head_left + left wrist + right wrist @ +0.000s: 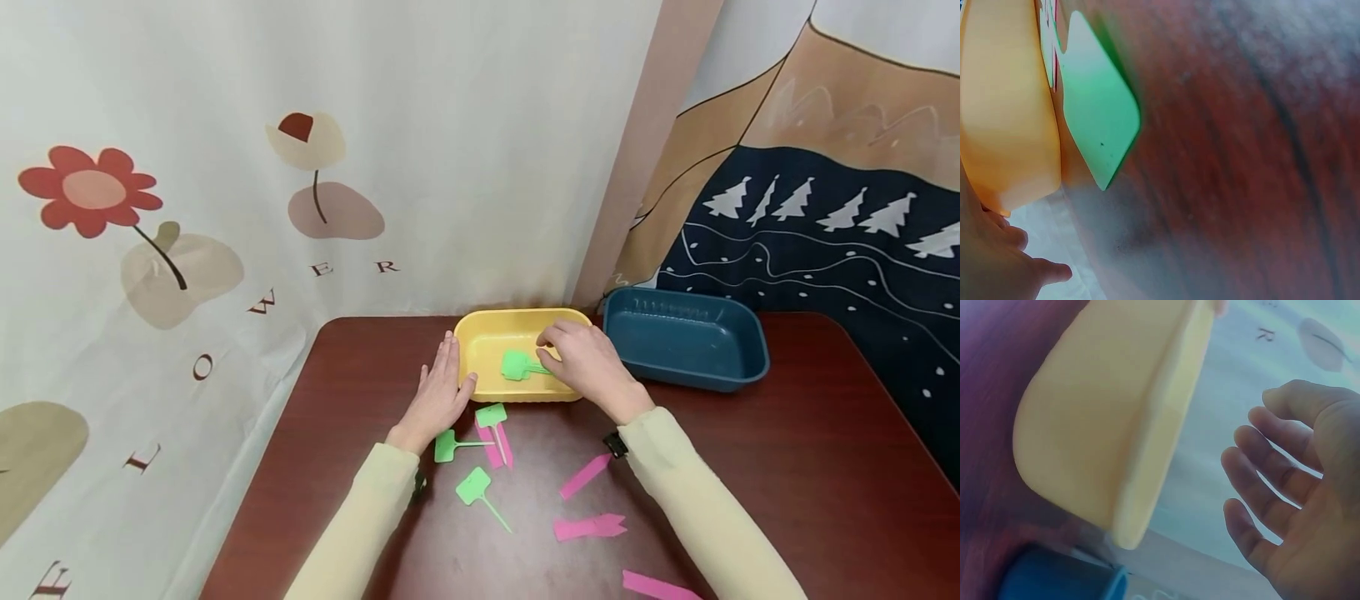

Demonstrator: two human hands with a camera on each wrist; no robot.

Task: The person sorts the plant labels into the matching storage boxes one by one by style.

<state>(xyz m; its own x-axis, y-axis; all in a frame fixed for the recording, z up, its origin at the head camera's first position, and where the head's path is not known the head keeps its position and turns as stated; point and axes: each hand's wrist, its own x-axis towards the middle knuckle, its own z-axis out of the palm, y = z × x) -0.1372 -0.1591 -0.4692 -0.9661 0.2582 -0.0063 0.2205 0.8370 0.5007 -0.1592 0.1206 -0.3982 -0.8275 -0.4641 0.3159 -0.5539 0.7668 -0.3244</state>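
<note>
A yellow basin (487, 386) stands at the table's back edge, with a small pile of green plant labels (517, 365) inside it. My left hand (438, 396) rests along its left rim with straight fingers. Over the right part of the basin hovers my right hand (588, 358); in the right wrist view its loosely curved fingers (1266, 456) hold nothing. In front of the basin lie loose green plant labels, one (472, 486) nearest me and another (446, 446) by my left wrist. A third green label (491, 415) overlaps a pink arrow-shaped strip (493, 450).
A dark blue basin (708, 379) stands right of the yellow one. Pink strips (585, 477) lie on the brown table (840, 467) near my right forearm, one (590, 527) with pointed ends and another (656, 586) at the front. A printed curtain (480, 167) hangs behind.
</note>
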